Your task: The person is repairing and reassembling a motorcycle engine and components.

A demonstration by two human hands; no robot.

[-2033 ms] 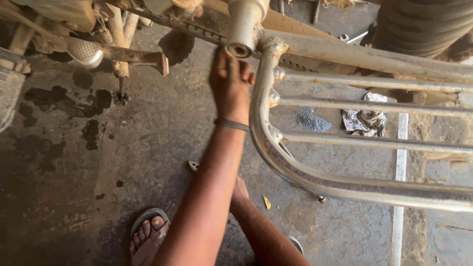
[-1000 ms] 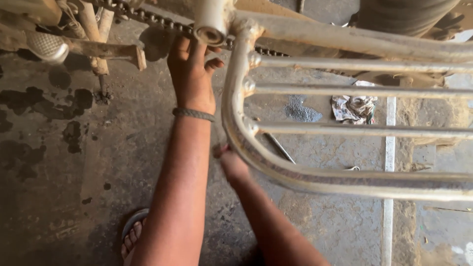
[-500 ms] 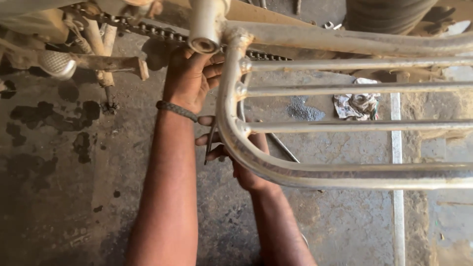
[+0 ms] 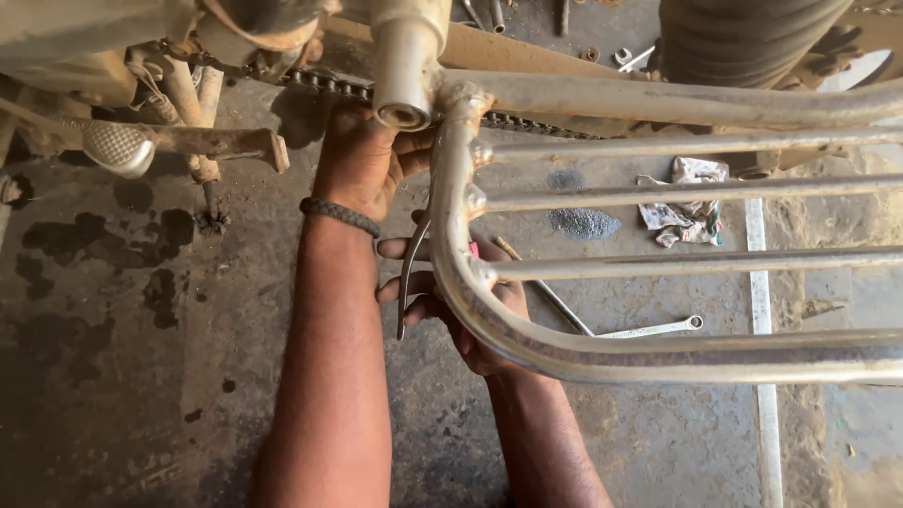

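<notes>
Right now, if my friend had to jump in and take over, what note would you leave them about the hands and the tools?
Left hand, with a dark braided wristband, reaches up under the pale metal tube end beside the rusty drive chain.
Right hand grips a thin curved grey metal tool, partly hidden behind the bent silver tubular rack.
On the stained concrete floor: a silver ring spanner and a crumpled rag.
Done: tool is in hand.
Left: cannot tell what is loosened; the tool is not yet on any fitting.
</notes>
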